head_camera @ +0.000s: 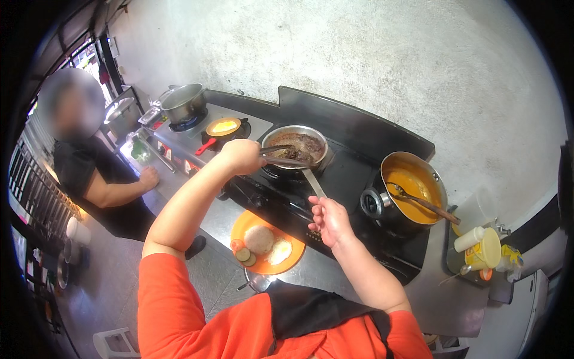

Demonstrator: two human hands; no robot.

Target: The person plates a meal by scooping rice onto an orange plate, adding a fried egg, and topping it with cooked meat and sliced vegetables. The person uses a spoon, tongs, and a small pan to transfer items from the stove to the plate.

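My left hand point(244, 157) grips a pair of metal tongs point(287, 160), whose tips reach into a round metal pan point(323, 140). Dark, browned food point(299, 153) lies in that pan, in what looks like a thin layer of liquid. The flat metal pan handle point(314, 183) runs towards me and into my right hand point(331, 221), whose fingers curl loosely at its end; my hand hides the rest of the handle. Nearer my body, an orange plate point(287, 264) holds a mound of rice point(259, 239), a fried egg point(279, 251), cucumber slices point(245, 256) and tomato point(236, 245).
Right of the pan stands a deep pot of orange sauce point(406, 179) with a wooden spoon point(426, 206). A small red-handled pan point(223, 127) with egg and a large pot point(184, 104) sit at left. A person in black point(112, 188) stands beside the counter. Bottles and tubs point(482, 251) crowd the right end.
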